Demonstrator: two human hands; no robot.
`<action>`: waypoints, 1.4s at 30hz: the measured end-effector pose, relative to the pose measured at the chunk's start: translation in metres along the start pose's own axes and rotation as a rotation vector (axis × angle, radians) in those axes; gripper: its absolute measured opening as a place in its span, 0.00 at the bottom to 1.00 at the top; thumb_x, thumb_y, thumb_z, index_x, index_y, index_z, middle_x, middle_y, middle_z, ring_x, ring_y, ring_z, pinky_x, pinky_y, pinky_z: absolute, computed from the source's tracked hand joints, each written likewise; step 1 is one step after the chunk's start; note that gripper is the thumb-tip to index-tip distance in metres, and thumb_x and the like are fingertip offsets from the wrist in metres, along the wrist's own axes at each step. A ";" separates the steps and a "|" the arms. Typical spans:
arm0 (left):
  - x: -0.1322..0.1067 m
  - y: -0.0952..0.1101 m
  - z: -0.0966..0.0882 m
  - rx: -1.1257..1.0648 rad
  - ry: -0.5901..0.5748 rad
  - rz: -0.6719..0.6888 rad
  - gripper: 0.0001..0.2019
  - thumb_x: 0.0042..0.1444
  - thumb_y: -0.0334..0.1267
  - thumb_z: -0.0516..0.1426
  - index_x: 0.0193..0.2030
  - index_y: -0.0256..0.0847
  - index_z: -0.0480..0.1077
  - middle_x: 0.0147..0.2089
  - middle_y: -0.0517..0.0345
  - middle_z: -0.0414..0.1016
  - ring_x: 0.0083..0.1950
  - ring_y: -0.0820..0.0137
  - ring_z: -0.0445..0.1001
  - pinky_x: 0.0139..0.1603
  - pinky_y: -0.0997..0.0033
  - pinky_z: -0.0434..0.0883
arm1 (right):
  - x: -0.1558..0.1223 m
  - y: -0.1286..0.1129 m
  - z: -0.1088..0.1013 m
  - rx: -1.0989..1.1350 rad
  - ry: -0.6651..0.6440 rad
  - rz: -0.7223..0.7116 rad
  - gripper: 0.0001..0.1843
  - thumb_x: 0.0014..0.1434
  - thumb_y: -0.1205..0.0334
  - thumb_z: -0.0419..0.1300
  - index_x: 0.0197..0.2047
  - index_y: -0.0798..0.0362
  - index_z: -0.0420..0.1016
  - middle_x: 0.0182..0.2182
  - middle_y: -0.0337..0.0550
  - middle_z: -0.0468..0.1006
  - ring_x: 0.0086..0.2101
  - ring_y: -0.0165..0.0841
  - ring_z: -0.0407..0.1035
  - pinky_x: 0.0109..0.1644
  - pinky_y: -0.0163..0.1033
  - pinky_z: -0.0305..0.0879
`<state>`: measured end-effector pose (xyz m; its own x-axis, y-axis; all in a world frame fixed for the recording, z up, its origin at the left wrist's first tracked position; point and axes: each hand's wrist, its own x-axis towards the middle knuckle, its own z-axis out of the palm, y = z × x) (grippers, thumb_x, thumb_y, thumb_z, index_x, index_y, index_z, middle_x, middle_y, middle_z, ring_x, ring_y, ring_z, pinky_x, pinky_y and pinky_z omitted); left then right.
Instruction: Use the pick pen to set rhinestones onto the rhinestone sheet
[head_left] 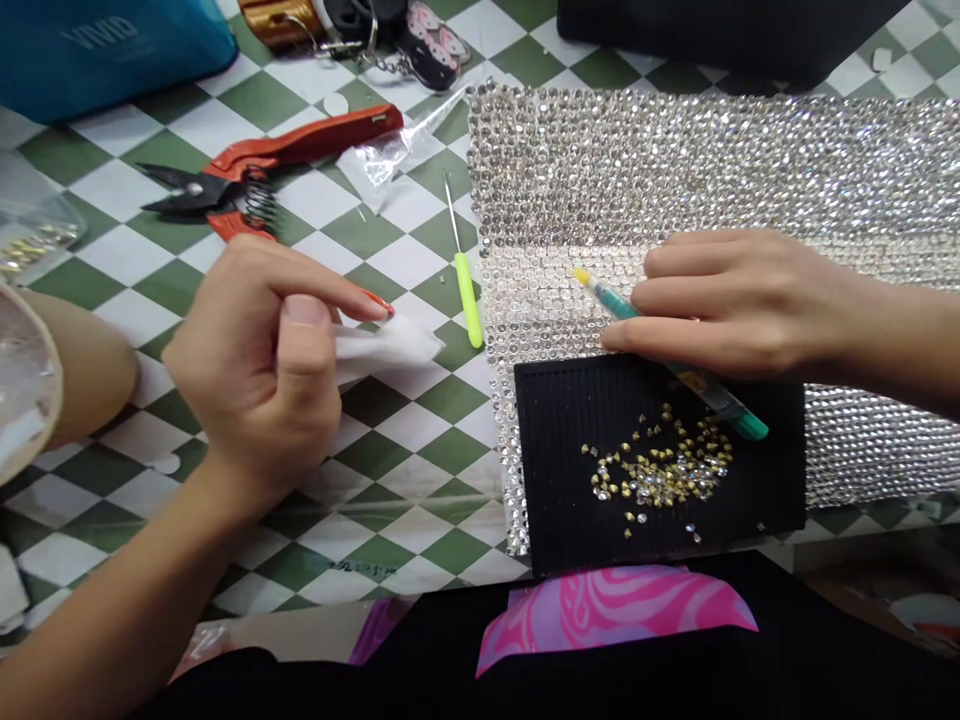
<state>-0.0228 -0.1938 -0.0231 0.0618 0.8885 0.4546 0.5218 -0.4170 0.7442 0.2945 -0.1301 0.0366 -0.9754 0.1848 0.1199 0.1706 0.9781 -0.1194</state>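
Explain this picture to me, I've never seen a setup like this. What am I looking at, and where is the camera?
There's no machine here, just a person's two bare hands, filmed by one camera worn on their head and looking down. The left hand pinches a white tissue. The right hand holds a teal pen with a yellow tip over a black ridged tray of small gold-backed rhinestones. The tray sits on a rhinestone sheet, on a green-and-white checked surface, near red-handled pliers.
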 end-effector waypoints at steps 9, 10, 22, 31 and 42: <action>0.000 -0.003 0.001 -0.012 0.015 0.007 0.14 0.64 0.36 0.52 0.33 0.41 0.78 0.32 0.64 0.76 0.37 0.86 0.68 0.44 0.76 0.64 | -0.010 -0.014 -0.003 0.017 0.043 0.023 0.16 0.74 0.66 0.49 0.35 0.51 0.73 0.26 0.38 0.68 0.29 0.29 0.60 0.32 0.40 0.59; 0.000 -0.003 0.001 -0.012 0.016 0.008 0.14 0.64 0.36 0.52 0.34 0.42 0.79 0.32 0.64 0.76 0.37 0.86 0.68 0.44 0.76 0.64 | -0.012 -0.018 -0.002 0.026 0.056 0.020 0.15 0.73 0.67 0.51 0.35 0.51 0.73 0.27 0.38 0.68 0.29 0.30 0.60 0.32 0.40 0.60; 0.000 -0.001 0.001 0.035 0.005 -0.006 0.15 0.64 0.36 0.51 0.32 0.41 0.77 0.32 0.64 0.75 0.37 0.86 0.68 0.43 0.75 0.65 | -0.028 -0.045 0.004 0.128 0.234 0.302 0.09 0.63 0.74 0.64 0.45 0.55 0.74 0.27 0.38 0.66 0.29 0.29 0.58 0.31 0.39 0.57; 0.001 -0.002 0.001 0.052 0.016 0.025 0.15 0.64 0.36 0.51 0.32 0.40 0.77 0.30 0.64 0.74 0.36 0.85 0.68 0.43 0.75 0.65 | -0.028 -0.032 0.006 0.048 0.214 0.334 0.08 0.64 0.74 0.63 0.43 0.51 0.74 0.26 0.37 0.65 0.30 0.29 0.57 0.31 0.38 0.55; 0.000 0.000 0.000 0.093 0.006 -0.015 0.15 0.64 0.38 0.50 0.32 0.42 0.78 0.32 0.64 0.75 0.37 0.82 0.69 0.45 0.71 0.67 | -0.025 -0.016 -0.001 0.145 0.084 0.200 0.15 0.64 0.79 0.53 0.38 0.51 0.75 0.27 0.39 0.67 0.29 0.32 0.55 0.31 0.41 0.51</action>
<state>-0.0231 -0.1934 -0.0232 0.0489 0.8932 0.4469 0.5990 -0.3843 0.7025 0.3158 -0.1506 0.0362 -0.9082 0.3866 0.1603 0.3315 0.8983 -0.2883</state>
